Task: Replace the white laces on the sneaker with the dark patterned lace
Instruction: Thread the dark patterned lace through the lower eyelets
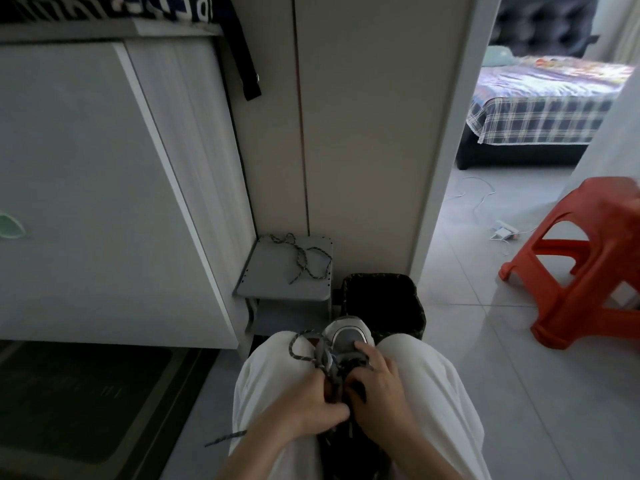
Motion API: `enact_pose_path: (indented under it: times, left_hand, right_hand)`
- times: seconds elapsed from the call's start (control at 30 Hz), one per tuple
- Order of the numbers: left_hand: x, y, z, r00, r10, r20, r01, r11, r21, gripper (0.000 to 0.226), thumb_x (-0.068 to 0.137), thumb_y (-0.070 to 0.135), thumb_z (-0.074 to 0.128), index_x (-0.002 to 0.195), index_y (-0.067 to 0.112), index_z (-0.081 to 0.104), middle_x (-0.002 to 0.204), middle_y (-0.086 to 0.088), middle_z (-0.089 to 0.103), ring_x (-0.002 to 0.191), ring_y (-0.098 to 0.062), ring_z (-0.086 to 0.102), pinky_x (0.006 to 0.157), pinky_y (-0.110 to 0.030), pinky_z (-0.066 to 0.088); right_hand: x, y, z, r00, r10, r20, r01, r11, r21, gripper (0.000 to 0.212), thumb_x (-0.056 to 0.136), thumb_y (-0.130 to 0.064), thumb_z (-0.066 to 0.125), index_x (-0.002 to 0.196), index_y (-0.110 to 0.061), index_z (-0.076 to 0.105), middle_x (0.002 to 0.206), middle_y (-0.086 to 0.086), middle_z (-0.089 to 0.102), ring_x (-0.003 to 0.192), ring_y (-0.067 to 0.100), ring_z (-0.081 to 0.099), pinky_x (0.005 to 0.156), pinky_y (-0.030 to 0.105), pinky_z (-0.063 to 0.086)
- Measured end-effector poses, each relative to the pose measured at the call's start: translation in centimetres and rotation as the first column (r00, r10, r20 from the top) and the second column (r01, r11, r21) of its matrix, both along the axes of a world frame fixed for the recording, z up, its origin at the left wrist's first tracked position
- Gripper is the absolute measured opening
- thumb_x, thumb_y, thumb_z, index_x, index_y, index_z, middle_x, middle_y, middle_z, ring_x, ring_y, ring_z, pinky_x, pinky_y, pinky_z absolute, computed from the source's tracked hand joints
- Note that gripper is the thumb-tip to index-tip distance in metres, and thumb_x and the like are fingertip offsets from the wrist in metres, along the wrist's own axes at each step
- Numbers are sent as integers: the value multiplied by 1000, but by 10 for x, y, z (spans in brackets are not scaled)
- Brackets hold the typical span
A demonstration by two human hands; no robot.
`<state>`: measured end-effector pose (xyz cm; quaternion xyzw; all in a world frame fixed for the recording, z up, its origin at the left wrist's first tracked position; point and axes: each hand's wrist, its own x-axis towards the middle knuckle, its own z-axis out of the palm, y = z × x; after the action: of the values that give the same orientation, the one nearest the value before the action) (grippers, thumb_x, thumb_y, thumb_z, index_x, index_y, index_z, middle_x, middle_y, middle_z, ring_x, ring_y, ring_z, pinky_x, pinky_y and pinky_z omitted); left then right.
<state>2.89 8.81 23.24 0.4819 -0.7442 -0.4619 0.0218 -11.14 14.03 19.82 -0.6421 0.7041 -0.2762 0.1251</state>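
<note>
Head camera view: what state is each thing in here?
Grey-and-white sneaker: on the lap, toe pointing away.
Dark patterned lace: partly threaded, loop hanging loose.
Left hand: pinches that lace.
Right hand: grips the sneaker.
Second dark patterned lace: loose on the grey shelf.
Orange plastic stool: upright.

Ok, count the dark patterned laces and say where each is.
2. One loose lace lies on the small grey stand; the other lace is in the sneaker on the lap, under the left hand and right hand. Part may be hidden.
</note>
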Motion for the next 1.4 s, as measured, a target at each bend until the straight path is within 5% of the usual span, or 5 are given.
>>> enact_pose_path:
  times: [0.37, 0.6, 0.87, 1.1, 1.4]
  left_hand:
    - [-26, 32, -15, 948, 196, 253, -88, 920, -383, 35, 87, 39, 45, 112, 14, 46, 108, -4, 63, 99, -21, 60, 80, -31, 48]
    - [-14, 8, 32, 941, 222, 253, -45, 828, -559, 16, 88, 31, 47, 83, 16, 48, 71, 6, 50, 62, -9, 46, 49, -9, 34]
    - [-14, 13, 55, 957, 184, 223, -4, 779, -628, 19, 93, 36, 45, 94, 19, 53, 83, 6, 49, 78, -11, 47, 62, 2, 27]
    - [-11, 14, 42, 946, 242, 217, -38, 745, -666, 25, 93, 41, 44, 105, 23, 54, 103, 7, 60, 98, -13, 56, 60, -19, 23]
    - [-11, 8, -4, 947, 322, 4, -281, 834, -476, 14, 88, 41, 53, 81, 29, 51, 59, 14, 50, 53, 2, 47, 49, -11, 34]
  right_hand:
    - [-16, 9, -4, 985, 142, 101, -147, 988, 40, 10, 85, -3, 50, 83, 2, 58, 126, 8, 53, 137, 11, 29, 106, 14, 24]
    - [-41, 19, 50, 959, -96, 266, 129, 986, -107, 10, 84, -4, 60, 79, -13, 58, 92, -5, 60, 80, 0, 52, 75, 3, 34]
    - [-34, 9, 54, 977, -184, -104, 192, 979, 68, 46, 65, -66, 60, 102, -40, 51, 111, -22, 45, 109, 7, 43, 91, 27, 30]
    - [-5, -3, 39, 986, 55, -158, -56, 998, -4, 26, 80, -41, 57, 102, -35, 67, 134, -17, 44, 125, 15, 37, 102, 29, 26]
    - [-14, 5, 32, 981, -156, 115, 171, 976, -132, 10, 75, -17, 74, 70, -23, 68, 109, -15, 58, 98, 12, 50, 82, 33, 39]
